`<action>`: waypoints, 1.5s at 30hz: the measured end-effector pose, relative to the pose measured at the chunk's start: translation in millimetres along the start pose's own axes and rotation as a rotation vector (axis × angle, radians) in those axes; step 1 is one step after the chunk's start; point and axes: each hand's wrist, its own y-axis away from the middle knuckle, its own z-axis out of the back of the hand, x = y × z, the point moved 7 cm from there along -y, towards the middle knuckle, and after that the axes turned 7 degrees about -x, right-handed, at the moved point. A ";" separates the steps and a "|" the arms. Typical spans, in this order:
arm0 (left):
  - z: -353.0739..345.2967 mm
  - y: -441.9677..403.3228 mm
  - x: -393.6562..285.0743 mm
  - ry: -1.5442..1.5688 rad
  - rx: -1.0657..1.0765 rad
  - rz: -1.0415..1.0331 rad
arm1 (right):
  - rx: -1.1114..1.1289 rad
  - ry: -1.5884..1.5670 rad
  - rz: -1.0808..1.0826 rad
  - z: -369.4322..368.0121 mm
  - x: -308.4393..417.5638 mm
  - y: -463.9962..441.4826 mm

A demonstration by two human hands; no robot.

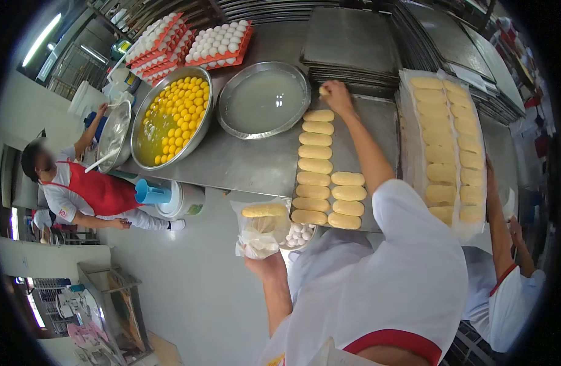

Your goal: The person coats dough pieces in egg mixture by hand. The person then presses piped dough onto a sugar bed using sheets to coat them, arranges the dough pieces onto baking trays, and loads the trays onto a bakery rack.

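My left hand [260, 261] grips a crumpled sheet of pale paper [258, 239] beside the table's front edge. A long golden bun [262, 210] rests on this paper. My right hand [337, 96] is closed at the far end of a metal tray [375, 128], with the pale yellow end of a bun [323, 91] showing at its fingers. Most of that piece is hidden. On the tray, long pale buns [315, 152] lie in one full row, and a shorter row of buns [347, 193] lies beside it, nearer to me.
Left of the tray stand a bowl of cloudy liquid [262, 100] and a bowl of yolks [186, 110]. Egg cartons [222, 43] are behind them. Stacked trays [351, 39] and paper-lined buns [440, 143] are rightward. Co-workers stand at left, in a red apron [106, 190], and at right.
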 end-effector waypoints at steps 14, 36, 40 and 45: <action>-2.8 10.5 -21.2 -0.012 -0.107 -0.060 | 0.240 -0.179 -0.038 -20.0 -39.5 0.3; -23.4 -15.9 1.1 -0.391 0.022 -0.055 | 0.736 -0.936 0.300 43.8 230.5 228.8; -23.7 -16.8 6.5 -0.480 0.073 -0.075 | 0.822 -0.887 0.158 35.8 220.9 230.3; -20.8 -15.0 1.1 -0.724 0.072 -0.127 | 0.966 -0.956 -0.041 18.7 206.0 246.2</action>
